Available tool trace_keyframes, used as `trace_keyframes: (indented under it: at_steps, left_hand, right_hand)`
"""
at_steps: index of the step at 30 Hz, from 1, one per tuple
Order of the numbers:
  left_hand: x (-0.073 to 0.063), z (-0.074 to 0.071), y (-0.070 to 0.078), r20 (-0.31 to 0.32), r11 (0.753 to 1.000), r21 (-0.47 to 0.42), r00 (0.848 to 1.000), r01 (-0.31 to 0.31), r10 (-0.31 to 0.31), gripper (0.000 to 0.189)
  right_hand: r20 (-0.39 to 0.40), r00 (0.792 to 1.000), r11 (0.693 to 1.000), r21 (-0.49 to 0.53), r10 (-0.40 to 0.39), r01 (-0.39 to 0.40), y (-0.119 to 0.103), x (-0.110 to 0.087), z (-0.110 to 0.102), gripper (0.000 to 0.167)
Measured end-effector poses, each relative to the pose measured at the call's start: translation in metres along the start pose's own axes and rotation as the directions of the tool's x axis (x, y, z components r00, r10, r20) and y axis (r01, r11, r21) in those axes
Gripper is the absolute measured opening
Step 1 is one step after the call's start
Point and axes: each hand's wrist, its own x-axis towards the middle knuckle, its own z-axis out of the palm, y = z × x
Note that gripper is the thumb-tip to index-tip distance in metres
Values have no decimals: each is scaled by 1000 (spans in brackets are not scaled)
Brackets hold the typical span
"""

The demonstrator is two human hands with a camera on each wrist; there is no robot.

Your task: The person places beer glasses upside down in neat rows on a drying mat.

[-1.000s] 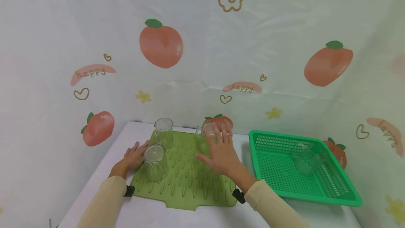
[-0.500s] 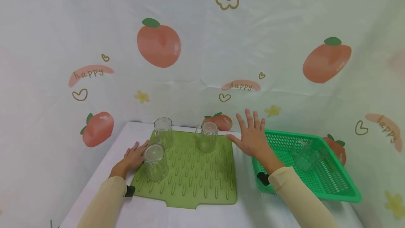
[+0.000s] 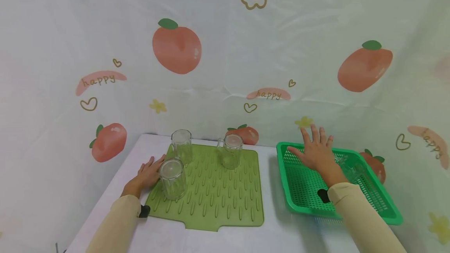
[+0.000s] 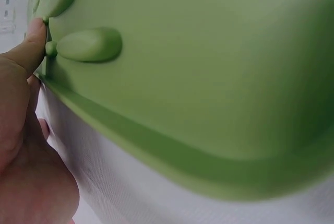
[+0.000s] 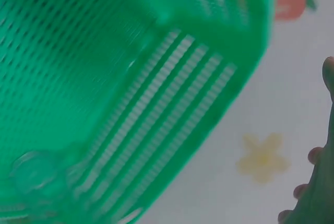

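My left hand [image 3: 148,174] rests at the left edge of a green drying mat [image 3: 225,204], its thumb [image 4: 35,32] touching the mat's edge. Close by on the mat, a clear glass mug [image 3: 173,182] stands upside down. Behind it is a second glass mug [image 3: 182,149]. A third glass mug [image 3: 232,155], also upside down, stands at the mat's back right with its handle to the left. My right hand [image 3: 319,154] is over the green plastic basket [image 3: 285,184], fingers spread and holding nothing. Another glass mug [image 3: 353,171] lies in the basket, partly hidden behind that hand.
The white table [image 3: 274,237] carries the mat on the left and the basket on the right, with a strip of tabletop between them. A white printed curtain [image 3: 225,50] with peaches hangs right behind the table.
My right hand has moved right, from beside the mug at the mat's back right to over the basket. The left hand and the mugs on the mat stay put.
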Motion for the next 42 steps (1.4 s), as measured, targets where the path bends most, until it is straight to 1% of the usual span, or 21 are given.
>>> trace_keyframes:
  at_steps: [5, 10, 16, 20, 22, 27, 31, 35, 38, 40, 42]
  left_hand:
    - [0, 0, 0, 6, 1000, -7, 1000, 0, 0, 61]
    - [-1, -1, 2, 5, 1000, 2, 1000, 15, -15, 61]
    - [-2, 0, 3, -1, 1000, 6, 1000, 1, -1, 63]
    - [-2, 1, 4, -6, 1000, 5, 1000, -6, 6, 64]
    - [-1, 1, 3, -8, 1000, 9, 1000, -9, 9, 64]
    - [0, 1, 0, -12, 1000, 14, 1000, -12, 12, 64]
    - [0, 1, 0, -18, 1000, 12, 1000, -18, 19, 64]
    - [1, 2, -2, -14, 1000, 8, 1000, -19, 19, 64]
    - [2, 2, -3, -7, 1000, 5, 1000, -15, 15, 62]
    - [2, 2, -3, -3, 1000, 2, 1000, -15, 15, 60]
    - [2, 2, -2, -3, 1000, -11, 1000, -20, 20, 59]
  right_hand:
    - [28, 997, 997, -39, 69, -68, 40, -5, 4, 95]
    - [66, 985, 987, -5, 162, -162, 69, -12, 9, 101]
    - [87, 969, 972, 14, 232, -234, 94, -26, 16, 108]
    - [93, 963, 965, 33, 255, -259, 106, -36, 21, 109]
    - [110, 957, 961, 40, 267, -273, 112, -39, 24, 112]
    - [204, 934, 945, 83, 294, -316, 119, -42, 26, 121]
    - [275, 913, 932, 119, 300, -343, 123, -39, 26, 122]
    - [308, 897, 918, 141, 316, -372, 123, -34, 28, 114]
    - [326, 891, 915, 142, 316, -377, 120, -31, 30, 107]
    - [336, 891, 920, 137, 305, -367, 118, -31, 31, 100]
    - [339, 895, 929, 124, 290, -348, 116, -32, 32, 95]
